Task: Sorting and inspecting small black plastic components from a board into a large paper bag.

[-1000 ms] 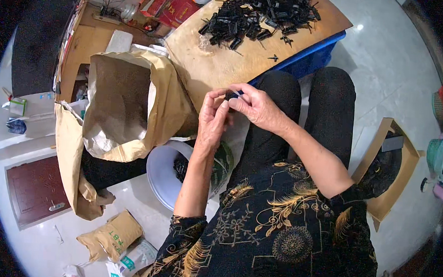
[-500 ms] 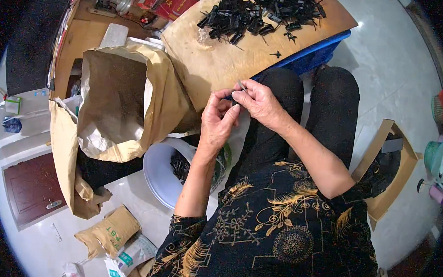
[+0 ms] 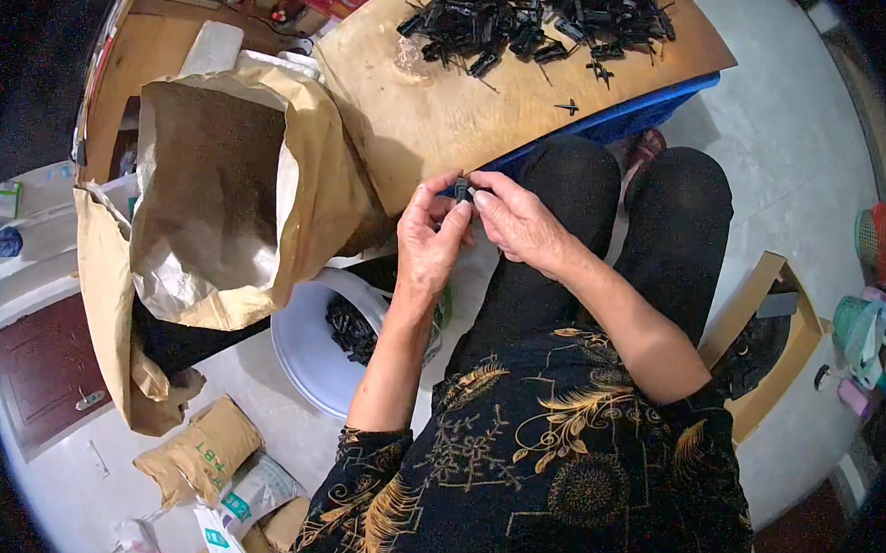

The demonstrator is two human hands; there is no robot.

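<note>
A small black plastic part (image 3: 462,188) is pinched upright between the thumb and fingers of my left hand (image 3: 429,244). My right hand (image 3: 522,224) meets it from the other side, its thumb and index finger closed at the part's edge. Both hands are above my lap, close to the near corner of a wooden board (image 3: 381,123). Toward the far side of that board lies a heap of similar black plastic parts (image 3: 516,25), several with thin stems. One stray black piece (image 3: 567,107) rests near the board's right edge.
Left of my hands stands a large open brown paper sack (image 3: 312,190). Beside my left forearm a white bucket (image 3: 293,359) holds black pieces (image 3: 350,330). A blue bin (image 3: 662,103) supports the board. At right is an open cardboard box (image 3: 757,393); filled bags (image 3: 203,449) lie lower left.
The thin grey sliver seen at my right fingertips no longer shows. My right fingers have shifted slightly, and the black part is now more visible. The whole view has turned a little.
</note>
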